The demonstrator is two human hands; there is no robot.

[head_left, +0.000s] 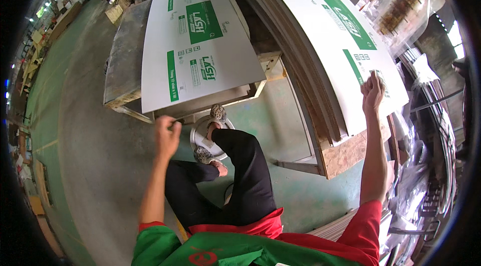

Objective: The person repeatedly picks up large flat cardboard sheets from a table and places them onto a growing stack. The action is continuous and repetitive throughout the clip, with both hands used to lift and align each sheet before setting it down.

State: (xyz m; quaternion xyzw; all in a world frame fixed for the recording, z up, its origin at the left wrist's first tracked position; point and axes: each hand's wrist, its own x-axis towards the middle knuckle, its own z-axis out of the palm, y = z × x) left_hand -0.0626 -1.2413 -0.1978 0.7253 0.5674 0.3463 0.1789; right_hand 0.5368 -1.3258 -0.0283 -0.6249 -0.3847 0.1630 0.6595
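Note:
My left hand (168,137) is closed, in the air just off the near left corner of a white sheet with green print (233,63) lying on a low table. A small dark bit shows at its fingers, too small to name. My right hand (373,93) is closed too, fingers bent together, over the near right part of another white sheet with green print (368,110). That sheet tops a tall stack of brown-edged boards (320,90). Whatever the right fingers hold, if anything, is hidden.
The stack rests on a wooden-topped stand (345,155) with a metal frame. My feet are on a round, pale base (228,153). Plastic-wrapped goods (408,10) stand at the far right. A dark-topped table (125,50) lies beneath the left sheet; grey-green floor (95,130) stretches beyond it.

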